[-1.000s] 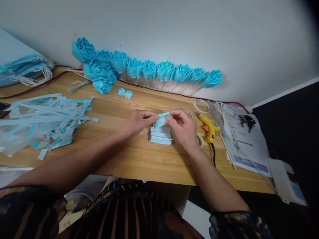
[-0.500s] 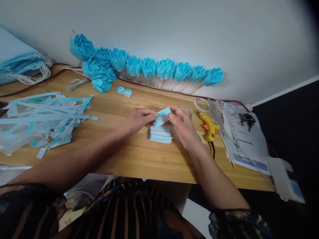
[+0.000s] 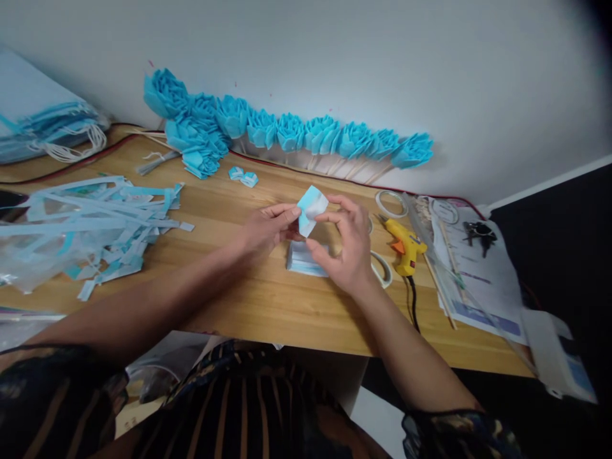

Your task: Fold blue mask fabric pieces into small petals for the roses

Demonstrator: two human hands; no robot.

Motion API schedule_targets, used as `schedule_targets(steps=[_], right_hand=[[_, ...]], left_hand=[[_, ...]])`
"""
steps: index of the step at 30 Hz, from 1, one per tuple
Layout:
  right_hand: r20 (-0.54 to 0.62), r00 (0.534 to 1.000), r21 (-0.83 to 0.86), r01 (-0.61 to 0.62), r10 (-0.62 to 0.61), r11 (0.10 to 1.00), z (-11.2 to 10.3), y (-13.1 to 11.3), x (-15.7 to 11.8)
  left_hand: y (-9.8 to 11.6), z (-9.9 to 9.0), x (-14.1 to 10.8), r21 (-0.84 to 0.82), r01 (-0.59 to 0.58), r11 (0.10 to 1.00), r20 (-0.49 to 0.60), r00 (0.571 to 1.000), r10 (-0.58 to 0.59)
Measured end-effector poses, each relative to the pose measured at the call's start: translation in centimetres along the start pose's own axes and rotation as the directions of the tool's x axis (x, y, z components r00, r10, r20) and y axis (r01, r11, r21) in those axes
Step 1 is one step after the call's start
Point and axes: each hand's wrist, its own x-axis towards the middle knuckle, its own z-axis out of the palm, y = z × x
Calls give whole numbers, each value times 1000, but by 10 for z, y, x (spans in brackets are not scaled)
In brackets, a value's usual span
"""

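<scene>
My left hand [image 3: 264, 234] pinches the left edge of a small blue-and-white square of thin sheet [image 3: 313, 205] between thumb and fingers. The square is held up with its corners partly folded. My right hand [image 3: 348, 247] is at its right side, thumb and fingers spread apart, with fingertips at or very near the white part; contact is hard to make out. Beneath the hands lies a stack of similar pale cut pieces [image 3: 306, 260], partly hidden by my right thumb. Beside my right hand is a roll of tape [image 3: 388, 278].
Blue handmade flowers [image 3: 291, 132] on sticks lean along the wall. A heap of cut strips [image 3: 115, 220] covers the left of the wooden table [image 3: 268, 312]. A yellow glue gun [image 3: 405, 245] with a black cord, another tape roll [image 3: 404, 207], papers [image 3: 497, 280] and keys [image 3: 480, 234] are right.
The square has turned and now stands more upright, showing folded corners. My right fingers have loosened from its right edge and spread. The whole view has shifted slightly.
</scene>
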Motion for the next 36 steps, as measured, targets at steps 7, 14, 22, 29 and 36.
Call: schedule_targets(steps=[7,14,22,29,36], right_hand=[[20,999,-181,46,-43,982,6,3,-1],[15,1000,-58,20,-19,998,6,8,-1],[-16,999,-19,45,-45,999,3,7,0],[5,1000,84,-24,24,996,8,11,-2],[62,956,294,-293,288,910,10,8,-2]], left_hand=[[2,5,-3,-97,52,994,-36,998,-56],[-2,5,-3,-82,72,994,29,997,-69],[-4,1,0,-50,115,992,-3,993,-115],[-4,-1,-1,152,3,988,18,1000,-6],[-4,0,-1,326,-124,937,118,989,90]])
